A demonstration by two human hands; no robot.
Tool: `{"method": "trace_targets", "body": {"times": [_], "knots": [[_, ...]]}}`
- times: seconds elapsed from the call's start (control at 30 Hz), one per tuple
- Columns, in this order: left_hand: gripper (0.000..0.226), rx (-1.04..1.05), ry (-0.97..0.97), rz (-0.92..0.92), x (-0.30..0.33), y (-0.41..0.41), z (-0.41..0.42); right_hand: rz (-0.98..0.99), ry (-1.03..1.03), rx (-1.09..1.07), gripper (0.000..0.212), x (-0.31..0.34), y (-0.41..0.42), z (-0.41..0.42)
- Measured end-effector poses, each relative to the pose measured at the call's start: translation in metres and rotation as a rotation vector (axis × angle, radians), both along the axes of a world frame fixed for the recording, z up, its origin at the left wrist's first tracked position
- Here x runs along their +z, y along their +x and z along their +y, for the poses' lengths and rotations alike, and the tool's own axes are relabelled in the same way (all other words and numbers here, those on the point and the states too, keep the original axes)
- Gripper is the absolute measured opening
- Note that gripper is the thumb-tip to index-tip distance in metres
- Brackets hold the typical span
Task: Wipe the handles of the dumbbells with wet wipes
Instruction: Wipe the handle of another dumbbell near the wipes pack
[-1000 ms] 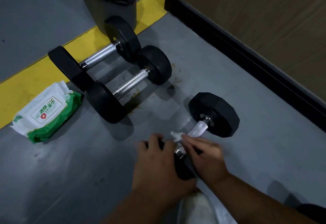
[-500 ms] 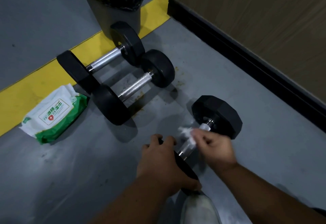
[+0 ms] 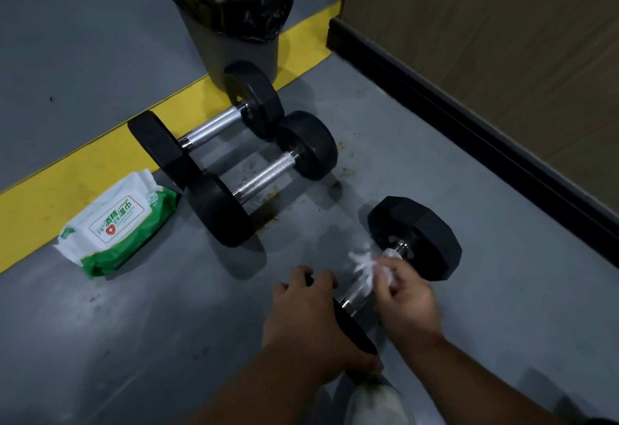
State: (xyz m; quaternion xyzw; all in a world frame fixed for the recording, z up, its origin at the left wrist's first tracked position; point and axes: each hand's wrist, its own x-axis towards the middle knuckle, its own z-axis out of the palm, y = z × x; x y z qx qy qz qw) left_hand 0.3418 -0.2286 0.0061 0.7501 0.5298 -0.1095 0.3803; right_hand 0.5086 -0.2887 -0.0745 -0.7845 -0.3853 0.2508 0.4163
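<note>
Near dumbbell (image 3: 395,270) lies on floor (image 3: 502,307); its near head is mostly hidden under the left hand (image 3: 306,327), grip curled over it. Handle partly covered by wet wipe (image 3: 366,265), pinched in right hand (image 3: 408,304). Long axis runs near-left to far-right. Bare floor to the right up to black baseboard (image 3: 485,123).

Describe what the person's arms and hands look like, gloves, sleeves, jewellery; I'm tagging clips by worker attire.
Both hands are bare: no gloves on the left hand or the right hand. Both forearms are uncovered up to the frame edge, with no sleeve on them. No watch, ring or wristband shows. A dark edge at the lower right corner might be clothing, but it is too small to tell.
</note>
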Motion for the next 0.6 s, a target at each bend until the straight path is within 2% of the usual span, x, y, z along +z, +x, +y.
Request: {"method": "trace_targets", "body": {"times": [0.07, 0.1, 0.13, 0.23, 0.3, 0.43, 0.47, 0.53, 0.6], "knots": [[0.108, -0.004, 0.014, -0.004, 0.0, 0.0, 0.0, -0.142, 0.017, 0.19, 0.007, 0.002, -0.008, -0.012], [0.106, -0.004, 0.016, -0.003, 0.0, 0.0, 0.0, -0.139, 0.023, 0.234, 0.006, 0.003, -0.004, -0.012], [0.104, -0.004, 0.015, 0.002, 0.001, 0.0, 0.0, -0.106, 0.008, 0.21, 0.006, 0.003, 0.004, -0.008], [0.1, 0.005, 0.021, 0.01, -0.001, -0.001, -0.002, 0.064, 0.057, -0.058, 0.011, -0.003, 0.021, 0.006], [0.098, 0.009, 0.029, 0.0, -0.002, -0.002, -0.003, 0.116, 0.043, -0.069, 0.014, -0.003, 0.011, 0.006], [0.097, -0.005, 0.055, -0.025, -0.004, -0.002, -0.003, -0.171, 0.148, 0.364, 0.004, -0.003, -0.005, -0.018], [0.097, -0.006, 0.056, -0.026, -0.004, -0.002, -0.004, -0.216, 0.15, 0.381, 0.005, -0.004, 0.003, -0.016], [0.098, 0.005, 0.051, -0.027, -0.003, -0.003, -0.004, -0.187, 0.053, 0.156, 0.006, -0.003, 0.018, 0.0], [0.101, 0.007, 0.054, -0.026, -0.004, -0.004, -0.004, -0.124, 0.06, -0.075, 0.011, -0.009, 0.024, 0.009]]}}
